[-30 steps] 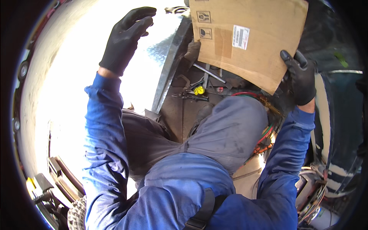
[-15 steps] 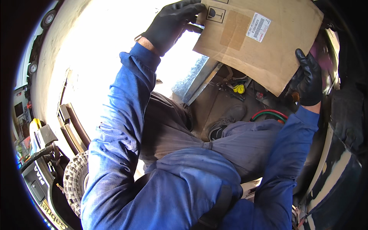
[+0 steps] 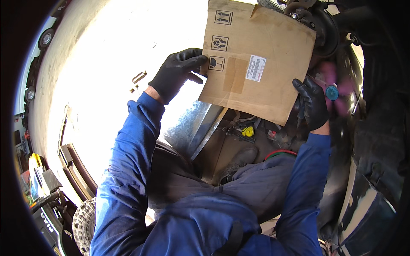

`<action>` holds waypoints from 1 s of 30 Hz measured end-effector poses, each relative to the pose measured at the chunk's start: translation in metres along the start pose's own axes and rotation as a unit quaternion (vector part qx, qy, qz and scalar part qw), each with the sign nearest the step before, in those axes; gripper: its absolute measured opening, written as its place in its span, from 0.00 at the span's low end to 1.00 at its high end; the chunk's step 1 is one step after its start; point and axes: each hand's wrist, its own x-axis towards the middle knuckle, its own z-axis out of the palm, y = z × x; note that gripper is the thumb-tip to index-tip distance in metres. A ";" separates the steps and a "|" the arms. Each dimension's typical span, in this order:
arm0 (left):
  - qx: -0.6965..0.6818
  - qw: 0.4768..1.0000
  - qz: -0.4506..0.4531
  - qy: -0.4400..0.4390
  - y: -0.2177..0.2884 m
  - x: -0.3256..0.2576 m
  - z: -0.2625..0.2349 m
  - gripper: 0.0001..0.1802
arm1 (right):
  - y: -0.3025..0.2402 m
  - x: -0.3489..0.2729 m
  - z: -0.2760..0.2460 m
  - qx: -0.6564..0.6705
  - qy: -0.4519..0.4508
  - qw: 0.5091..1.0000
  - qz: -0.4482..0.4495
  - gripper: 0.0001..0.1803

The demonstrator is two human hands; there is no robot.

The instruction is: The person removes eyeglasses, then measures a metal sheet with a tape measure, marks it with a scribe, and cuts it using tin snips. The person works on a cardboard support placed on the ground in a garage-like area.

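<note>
A flat brown cardboard piece is held up in front of me, slightly tilted. It has black handling symbols down its left side, a tape patch and a white label. My left hand, in a black glove, pinches its left edge between thumb and fingers. At the lower right edge, my right hand, also black-gloved, grips the cardboard; some of its fingers are hidden behind the sheet.
Below the cardboard are a shiny metal panel, a yellow round gauge-like item among tools, and red and green hoses. Close on the right, a blurred pink fan stands near dark vehicle parts. A knobby tyre is lower left.
Both hands have brought the cardboard left and lower in view, and more of its upper part shows. The grip at both edges stays. The pink fan has come into fuller view.
</note>
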 end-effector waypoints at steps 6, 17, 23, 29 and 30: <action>-0.045 0.999 -0.004 0.006 -0.006 0.006 -0.007 0.20 | -0.002 0.003 0.005 0.027 -0.014 0.999 -0.008 0.16; 0.105 0.951 0.263 0.126 -0.016 0.014 -0.017 0.09 | 0.030 0.033 -0.002 -0.255 0.048 0.871 -0.416 0.21; 0.111 0.925 0.324 0.164 -0.010 0.008 -0.012 0.09 | 0.025 0.021 0.024 -0.115 0.099 0.917 -0.369 0.23; 0.088 0.909 0.357 0.195 -0.008 0.005 -0.016 0.11 | 0.013 0.002 0.037 -0.080 0.133 0.936 -0.315 0.24; 0.072 0.909 0.360 0.195 -0.008 0.004 -0.017 0.11 | 0.013 0.001 0.037 -0.083 0.133 0.935 -0.319 0.24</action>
